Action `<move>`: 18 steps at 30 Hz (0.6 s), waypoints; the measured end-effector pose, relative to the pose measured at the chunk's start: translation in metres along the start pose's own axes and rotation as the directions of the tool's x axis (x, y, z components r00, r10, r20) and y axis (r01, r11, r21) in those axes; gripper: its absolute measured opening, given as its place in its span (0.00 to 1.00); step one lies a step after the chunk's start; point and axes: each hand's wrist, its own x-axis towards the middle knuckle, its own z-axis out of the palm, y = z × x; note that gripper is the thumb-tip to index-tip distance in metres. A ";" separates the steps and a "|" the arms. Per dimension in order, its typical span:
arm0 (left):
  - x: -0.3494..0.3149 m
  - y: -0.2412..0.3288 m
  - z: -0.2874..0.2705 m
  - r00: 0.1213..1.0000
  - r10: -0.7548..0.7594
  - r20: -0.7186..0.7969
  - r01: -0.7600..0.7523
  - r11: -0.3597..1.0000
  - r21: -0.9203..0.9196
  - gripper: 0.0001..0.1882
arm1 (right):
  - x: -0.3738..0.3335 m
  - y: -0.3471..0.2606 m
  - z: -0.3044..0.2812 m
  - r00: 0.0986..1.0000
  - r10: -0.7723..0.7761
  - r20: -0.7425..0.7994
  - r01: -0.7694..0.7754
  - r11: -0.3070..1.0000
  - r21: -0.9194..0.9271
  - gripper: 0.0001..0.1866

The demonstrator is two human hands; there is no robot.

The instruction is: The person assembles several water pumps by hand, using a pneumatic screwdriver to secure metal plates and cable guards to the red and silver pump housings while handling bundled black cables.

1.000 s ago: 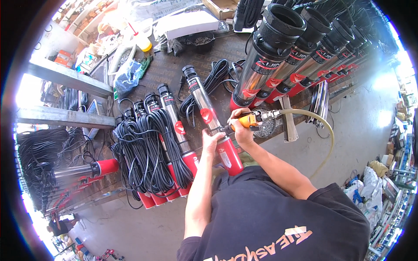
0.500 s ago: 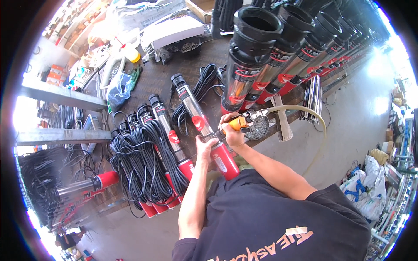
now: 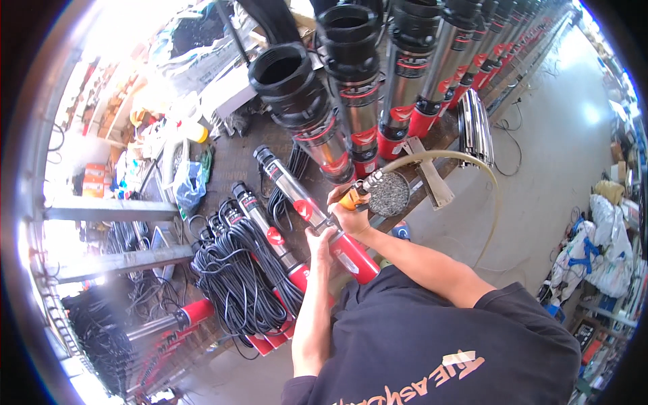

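A slim submersible pump (image 3: 289,185) lies slantwise before me, with a black top, a shiny steel body and a red lower end. My left hand (image 3: 320,244) is closed round it where steel meets red. In my right hand (image 3: 352,219) is an orange air screwdriver (image 3: 352,198), held against the pump's side near that joint. Its tip is hidden behind my hand and the pump. A pale yellow air hose (image 3: 466,156) runs from the tool in an arc to the right. A round dish of small metal parts (image 3: 389,196) sits just right of the tool.
Several large upright pumps (image 3: 351,88) stand in a row at the back. To the left lie another slim pump (image 3: 260,212) and pumps bundled with coiled black cable (image 3: 239,283). A flat metal bar (image 3: 432,177) and thin steel strips (image 3: 474,125) lie along the bench's right edge.
My view has shifted, so the upright pumps appear farther left. Both hands keep their hold on the pump and the air screwdriver; the tool appears slightly more upright against the pump.
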 end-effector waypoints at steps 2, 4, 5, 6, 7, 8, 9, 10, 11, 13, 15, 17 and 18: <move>0.000 0.001 0.000 1.000 -0.006 0.010 0.006 1.000 0.011 0.34 | 0.007 -0.007 0.001 0.996 0.018 -0.089 -0.009 0.994 0.106 0.12; 0.000 0.001 -0.003 0.999 -0.035 -0.022 0.036 0.998 0.052 0.33 | 0.002 -0.020 -0.011 0.990 0.125 -0.058 -0.115 0.981 0.158 0.13; 0.003 0.000 -0.007 0.999 -0.017 -0.044 0.021 0.996 0.092 0.34 | -0.002 -0.029 -0.020 0.995 0.083 -0.051 -0.076 0.988 0.135 0.16; -0.003 -0.002 -0.002 0.973 0.113 -0.202 -0.049 0.954 0.296 0.37 | -0.004 -0.049 -0.035 0.999 0.044 -0.028 -0.043 0.998 0.045 0.18; -0.013 0.005 0.014 0.854 0.488 -0.179 -0.268 0.710 0.651 0.37 | -0.005 -0.059 -0.054 0.999 -0.014 -0.031 0.016 0.996 0.089 0.18; -0.026 0.015 0.034 0.639 0.769 -0.018 -0.340 0.304 0.890 0.38 | -0.007 -0.074 -0.075 0.996 -0.080 -0.038 0.082 0.996 0.036 0.18; -0.035 0.029 0.058 0.593 0.798 0.105 -0.444 0.216 0.870 0.34 | -0.005 -0.086 -0.095 0.980 -0.191 -0.060 0.181 0.973 -0.142 0.17; -0.048 0.048 0.090 0.572 0.766 0.293 -0.568 0.113 0.815 0.25 | -0.005 -0.096 -0.111 0.967 -0.241 -0.077 0.226 0.961 -0.161 0.15; -0.037 0.037 0.104 0.604 0.668 0.434 -0.676 0.141 0.724 0.18 | -0.005 -0.109 -0.112 0.958 -0.273 -0.085 0.253 0.948 -0.195 0.15; -0.022 0.030 0.138 0.544 0.381 0.748 -0.796 -0.050 0.604 0.13 | -0.005 -0.118 -0.123 0.971 -0.218 -0.103 0.203 0.970 -0.135 0.15; 0.003 -0.006 0.158 0.511 0.332 0.793 -0.733 -0.313 0.603 0.09 | -0.007 -0.126 -0.123 0.967 -0.216 -0.135 0.202 0.973 -0.113 0.15; 0.022 -0.023 0.170 0.514 0.301 0.803 -0.740 -0.318 0.593 0.10 | -0.006 -0.130 -0.128 0.953 -0.283 -0.110 0.268 0.954 -0.136 0.14; 0.021 -0.019 0.171 0.513 0.265 0.816 -0.766 -0.287 0.575 0.10 | -0.009 -0.134 -0.129 0.951 -0.292 -0.104 0.278 0.951 -0.133 0.14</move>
